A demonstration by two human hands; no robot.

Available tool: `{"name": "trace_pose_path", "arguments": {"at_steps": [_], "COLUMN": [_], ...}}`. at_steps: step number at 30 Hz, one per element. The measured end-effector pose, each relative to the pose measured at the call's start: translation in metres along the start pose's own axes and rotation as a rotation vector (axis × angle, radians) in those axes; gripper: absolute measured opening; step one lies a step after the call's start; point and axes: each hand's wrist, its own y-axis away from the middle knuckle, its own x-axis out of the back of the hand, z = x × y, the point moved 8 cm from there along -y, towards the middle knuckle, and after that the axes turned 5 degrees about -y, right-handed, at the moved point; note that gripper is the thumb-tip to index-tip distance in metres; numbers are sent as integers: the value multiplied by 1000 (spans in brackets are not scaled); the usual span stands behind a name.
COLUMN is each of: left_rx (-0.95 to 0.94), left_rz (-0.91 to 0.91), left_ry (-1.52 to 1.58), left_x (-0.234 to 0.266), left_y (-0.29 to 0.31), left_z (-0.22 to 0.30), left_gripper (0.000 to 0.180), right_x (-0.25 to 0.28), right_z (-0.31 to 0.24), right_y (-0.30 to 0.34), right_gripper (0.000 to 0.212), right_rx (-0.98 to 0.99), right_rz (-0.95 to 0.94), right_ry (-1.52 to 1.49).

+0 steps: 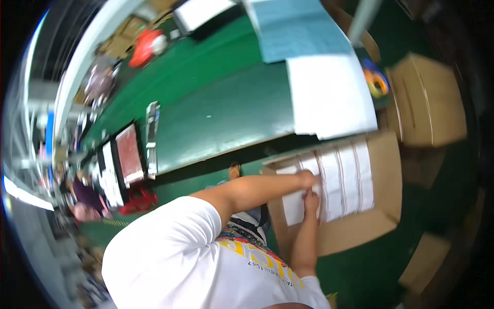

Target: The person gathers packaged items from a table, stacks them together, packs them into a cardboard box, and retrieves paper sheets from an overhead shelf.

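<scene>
Both my hands are inside an open cardboard box (387, 180) standing beside the bench. White flat packets (350, 180) fill it in a row, standing closely side by side with thin brown lines between them. My left hand (307, 180) reaches across from the left, its fingers closed at the edge of a white packet near the box's left part. Just below it, my right hand (311, 202) is closed at the same packet, almost touching the left. The fingertips are small and blurred. A flat white piece (293, 208) lies left of my hands in the box.
A green-topped workbench (221, 118) runs along the far side, bearing white sheets (329, 95) and blue-grey sheets (301, 28). Tape rolls (378, 85) sit at its right end. Another cardboard box (429, 100) stands at the right. Further left are a red-topped board (129, 154) and a red stool (139, 200).
</scene>
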Motion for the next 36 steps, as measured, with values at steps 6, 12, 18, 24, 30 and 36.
{"name": "trace_pose_path", "arguments": {"at_steps": [6, 12, 18, 24, 30, 36], "left_rx": [-676, 6, 242, 626, 577, 160], "left_rz": [692, 1414, 1545, 278, 411, 1302], "left_ry": [184, 393, 273, 516, 532, 1522], "left_x": [103, 127, -31, -334, -287, -196], "left_y": [218, 343, 414, 337, 401, 483], "left_z": [55, -206, -400, -593, -601, -613], "left_gripper": [45, 36, 25, 53, 41, 41], "right_x": [52, 102, 137, 92, -66, -233], "right_z": [-39, -102, -274, -398, -535, -603], "right_y": [38, 32, 43, 91, 180, 291], "right_gripper": [34, 39, 36, 28, 25, 22], "right_rx": [-150, -144, 303, 542, 937, 1240], "right_rz": [-292, -49, 353, 386, 98, -367], "right_ry": [-292, -284, 208, -218, -9, 236]}}
